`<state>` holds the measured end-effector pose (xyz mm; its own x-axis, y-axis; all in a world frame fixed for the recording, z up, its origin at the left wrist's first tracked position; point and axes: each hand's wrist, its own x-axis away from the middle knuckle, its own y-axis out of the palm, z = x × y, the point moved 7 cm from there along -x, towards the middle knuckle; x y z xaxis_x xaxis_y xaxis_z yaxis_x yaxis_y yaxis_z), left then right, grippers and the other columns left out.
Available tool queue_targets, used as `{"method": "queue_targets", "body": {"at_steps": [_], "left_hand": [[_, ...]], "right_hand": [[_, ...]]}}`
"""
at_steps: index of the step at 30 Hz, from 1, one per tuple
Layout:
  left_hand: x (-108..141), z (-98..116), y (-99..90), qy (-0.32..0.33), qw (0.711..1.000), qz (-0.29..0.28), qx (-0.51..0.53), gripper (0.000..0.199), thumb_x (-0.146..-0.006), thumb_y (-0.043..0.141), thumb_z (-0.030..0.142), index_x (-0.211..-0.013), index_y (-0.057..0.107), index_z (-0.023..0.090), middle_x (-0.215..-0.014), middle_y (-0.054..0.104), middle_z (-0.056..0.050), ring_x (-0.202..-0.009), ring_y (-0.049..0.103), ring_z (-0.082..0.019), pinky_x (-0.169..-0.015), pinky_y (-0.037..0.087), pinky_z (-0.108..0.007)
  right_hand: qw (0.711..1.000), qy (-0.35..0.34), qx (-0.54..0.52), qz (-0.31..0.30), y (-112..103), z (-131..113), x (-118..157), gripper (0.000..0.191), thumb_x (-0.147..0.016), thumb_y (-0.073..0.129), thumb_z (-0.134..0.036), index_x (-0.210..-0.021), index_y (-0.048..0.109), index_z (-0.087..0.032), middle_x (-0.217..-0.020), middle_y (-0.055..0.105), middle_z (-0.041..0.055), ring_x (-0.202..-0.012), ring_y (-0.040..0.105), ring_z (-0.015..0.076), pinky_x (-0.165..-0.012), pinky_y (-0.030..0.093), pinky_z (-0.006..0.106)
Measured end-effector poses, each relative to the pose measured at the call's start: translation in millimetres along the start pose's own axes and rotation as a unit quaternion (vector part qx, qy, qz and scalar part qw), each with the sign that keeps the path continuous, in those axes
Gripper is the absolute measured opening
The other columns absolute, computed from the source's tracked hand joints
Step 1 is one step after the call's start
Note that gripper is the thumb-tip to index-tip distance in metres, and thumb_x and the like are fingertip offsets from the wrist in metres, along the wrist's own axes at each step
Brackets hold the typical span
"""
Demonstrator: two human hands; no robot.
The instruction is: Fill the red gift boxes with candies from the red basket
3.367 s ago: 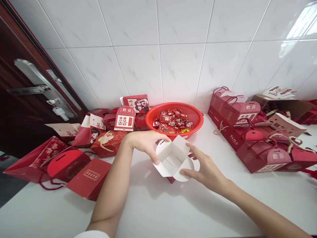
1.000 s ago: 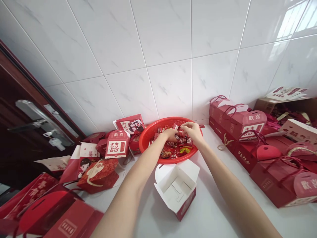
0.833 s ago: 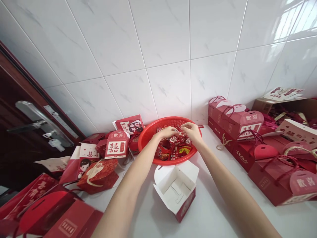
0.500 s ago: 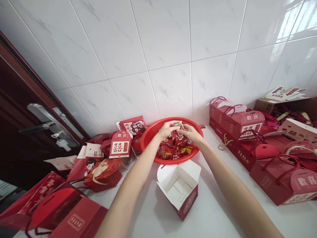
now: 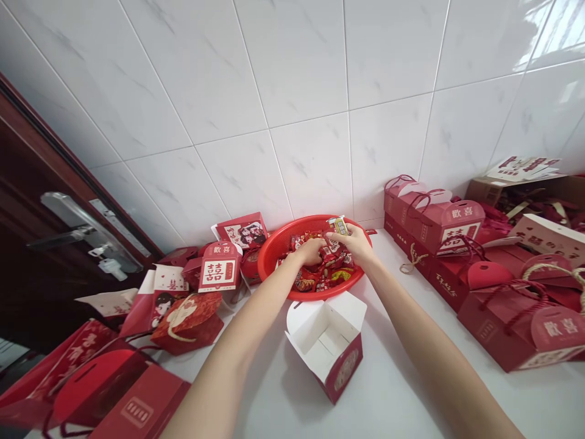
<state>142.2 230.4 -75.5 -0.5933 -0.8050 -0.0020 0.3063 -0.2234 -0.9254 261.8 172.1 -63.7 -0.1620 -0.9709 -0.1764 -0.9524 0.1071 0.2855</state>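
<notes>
My left hand (image 5: pixel 312 251) reaches down into a red plastic basket (image 5: pixel 269 262), its fingertips among the red-wrapped candies (image 5: pixel 325 281), where they are partly hidden. Over the basket's right side my right hand (image 5: pixel 356 244) pinches a small yellow-and-white candy packet (image 5: pixel 339 225) between thumb and fingers. In front of the basket stands an open gift box (image 5: pixel 336 353), dark red outside and white inside. Its flaps are spread and no contents show in it.
Red gift boxes (image 5: pixel 219 266) and bags crowd the left side near a dark door (image 5: pixel 41 256). More red boxes (image 5: pixel 516 329) with cord handles line the right. A cardboard carton (image 5: pixel 487 190) holds ribbons at the far right. A tiled wall (image 5: pixel 311 164) rises behind.
My hands were together over the basket around the packet. The left has moved away and down into the candies, while the right has kept the packet and shifted slightly right.
</notes>
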Motion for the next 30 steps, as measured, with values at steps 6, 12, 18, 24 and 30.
{"method": "queue_targets", "body": {"at_steps": [6,12,18,24,30], "left_hand": [[-4.2,3.1,14.3,-0.015,0.997,-0.028,-0.07,0.041,-0.068,0.07,0.005,-0.105,0.075,0.022,-0.123,0.07,-0.01,-0.123,0.061,-0.036,-0.107,0.047,-0.045],[-4.1,-1.9,-10.3,-0.011,0.998,0.027,0.057,0.014,-0.086,0.064,0.029,-0.088,0.073,0.019,-0.089,0.076,-0.007,-0.096,0.07,-0.028,-0.089,0.054,-0.039],[37.0,13.4,-46.8,0.062,0.954,0.134,0.261,0.058,-0.093,0.052,0.057,-0.131,0.054,0.013,-0.11,0.074,-0.011,-0.103,0.069,-0.023,-0.089,0.053,-0.033],[106.6,28.4,-52.1,0.059,0.877,0.233,0.415,0.048,-0.087,0.066,0.051,-0.119,0.046,0.021,-0.089,0.071,-0.002,-0.093,0.07,-0.02,-0.088,0.053,-0.033],[156.2,52.7,-58.7,0.086,0.897,0.231,0.368,0.04,-0.09,0.063,0.044,-0.118,0.044,0.023,-0.092,0.068,-0.001,-0.091,0.071,-0.019,-0.083,0.055,-0.031]], "right_hand": [[0.999,-0.004,-0.035,0.013,-0.5,-6.0,2.1,0.05,-0.049,0.089,-0.051,-0.074,0.06,-0.019,-0.068,0.064,-0.0015,-0.061,0.059,0.0148,-0.06,0.054,0.03],[0.998,-0.011,-0.055,0.021,-1.7,-10.9,4.3,0.048,-0.048,0.091,-0.048,-0.073,0.062,-0.019,-0.066,0.064,-0.0015,-0.06,0.059,0.0142,-0.059,0.053,0.029],[0.997,-0.01,-0.075,-0.009,6.5,-25.6,7.6,0.048,-0.047,0.089,-0.051,-0.075,0.064,-0.02,-0.07,0.068,0.0023,-0.064,0.063,0.0181,-0.061,0.054,0.032],[0.995,-0.014,-0.067,-0.069,31.5,-52.6,37.2,0.043,-0.056,0.089,-0.046,-0.078,0.066,-0.017,-0.074,0.068,0.0015,-0.065,0.063,0.0157,-0.063,0.054,0.029],[0.993,-0.041,0.002,-0.114,43.9,-79.2,74.8,0.043,-0.058,0.088,-0.039,-0.092,0.069,-0.019,-0.081,0.072,0.0021,-0.071,0.067,0.0189,-0.067,0.055,0.031]]}}
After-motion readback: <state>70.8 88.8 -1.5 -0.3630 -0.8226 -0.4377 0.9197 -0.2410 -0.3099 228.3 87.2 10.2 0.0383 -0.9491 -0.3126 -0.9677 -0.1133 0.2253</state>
